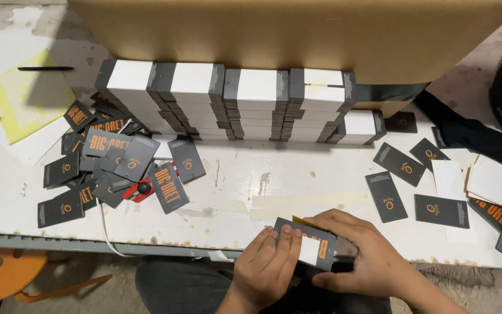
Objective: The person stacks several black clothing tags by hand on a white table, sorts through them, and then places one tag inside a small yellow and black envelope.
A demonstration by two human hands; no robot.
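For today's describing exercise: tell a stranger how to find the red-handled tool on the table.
Start at the white table and go to the heap of dark cards on its left side. The red-handled tool lies half buried near the heap's front edge. It is the only red thing among grey and orange cards.

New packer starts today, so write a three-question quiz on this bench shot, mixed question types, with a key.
1. True or false: both hands, left hand and right hand, are on the same dark folded card.
2. Where does the loose pile of dark cards lie?
A. left of the hands
B. inside the cardboard box
C. on the orange stool
3. What stands in rows against the cardboard box, at the back of the white table?

Key:
1. True
2. A
3. Stacks of white boxes with dark ends
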